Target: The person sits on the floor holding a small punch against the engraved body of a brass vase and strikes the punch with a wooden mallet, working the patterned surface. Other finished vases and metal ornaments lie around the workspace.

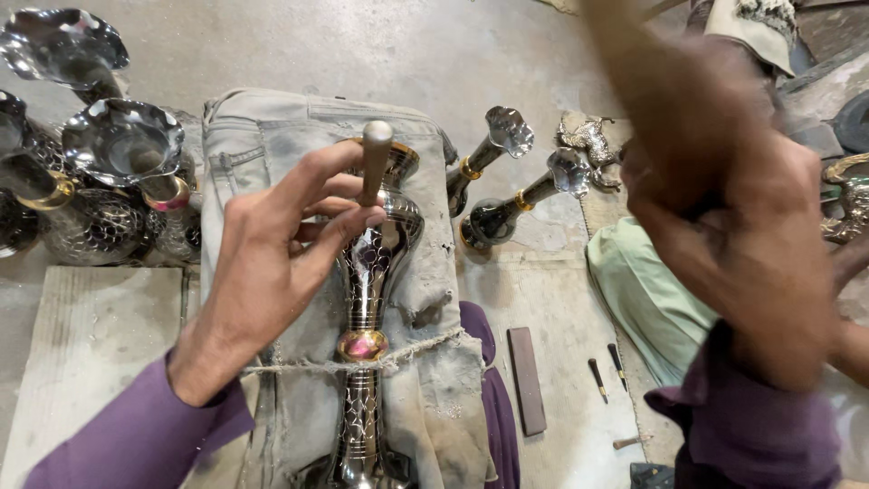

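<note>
A tall engraved metal vase (373, 272) with a gold and pink band lies lengthwise on a pad wrapped in pale denim (262, 136). A cord (299, 369) ties it down across the band. My left hand (272, 263) pinches a short metal punch (376, 158), held upright with its tip on the vase's wide body. My right hand (733, 235) is raised to the right, blurred, closed in a fist around a blurred brown handle (625, 54) that runs up out of view.
Several shiny vases with flared scalloped mouths (118, 145) stand at the left. Two slimmer vases (498, 154) lie on the floor beyond the pad. A dark flat bar (527, 380), two small punches (599, 380) and a green cloth (643, 290) are on the right.
</note>
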`<state>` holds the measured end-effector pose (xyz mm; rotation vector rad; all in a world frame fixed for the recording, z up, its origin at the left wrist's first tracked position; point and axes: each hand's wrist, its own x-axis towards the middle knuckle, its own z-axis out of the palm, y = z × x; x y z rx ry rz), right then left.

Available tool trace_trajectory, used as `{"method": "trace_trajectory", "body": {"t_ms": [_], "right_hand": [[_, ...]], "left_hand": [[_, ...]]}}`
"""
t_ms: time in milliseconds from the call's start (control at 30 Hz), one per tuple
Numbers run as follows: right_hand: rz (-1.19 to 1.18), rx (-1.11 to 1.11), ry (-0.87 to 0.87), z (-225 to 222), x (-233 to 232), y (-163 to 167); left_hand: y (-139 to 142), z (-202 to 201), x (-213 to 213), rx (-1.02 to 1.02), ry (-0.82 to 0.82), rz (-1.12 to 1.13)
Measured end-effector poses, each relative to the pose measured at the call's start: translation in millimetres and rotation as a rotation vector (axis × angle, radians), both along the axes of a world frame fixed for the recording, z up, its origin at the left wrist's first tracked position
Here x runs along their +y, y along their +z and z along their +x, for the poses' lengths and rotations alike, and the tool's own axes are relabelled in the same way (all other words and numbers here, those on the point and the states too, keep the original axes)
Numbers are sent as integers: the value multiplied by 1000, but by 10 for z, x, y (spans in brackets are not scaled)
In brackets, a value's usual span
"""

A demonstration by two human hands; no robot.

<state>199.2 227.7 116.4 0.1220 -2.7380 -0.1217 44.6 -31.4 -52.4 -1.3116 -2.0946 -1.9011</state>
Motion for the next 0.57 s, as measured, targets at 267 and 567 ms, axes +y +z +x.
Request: {"method": "trace_trajectory", "body": {"t_ms": [267,567], "right_hand": [[449,-162,-113,-103,-371,284],[-105,58,-43,1,-128,-271]], "left_hand": [[-12,90,-9,-170,79,58],[76,-210,42,196,-182,-9]]}}
